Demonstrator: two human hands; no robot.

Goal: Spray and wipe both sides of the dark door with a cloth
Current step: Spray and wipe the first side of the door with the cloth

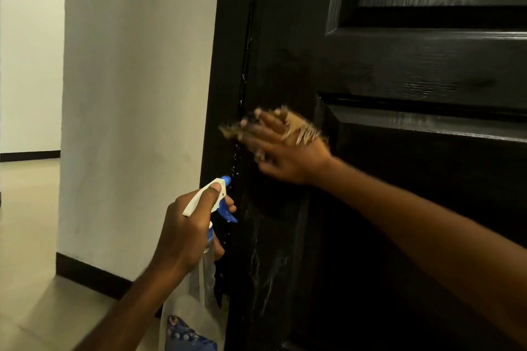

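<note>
The cloth (299, 128) lies against the door (399, 65) near its left edge, under the right hand (285, 151). Its fingers (265, 120) are spread, pressing the blurred tan cloth to the wood. Lower left, the left hand (185, 228) grips the bottle (199, 293), fingers curled round neck and blue trigger, thumb on top.
</note>
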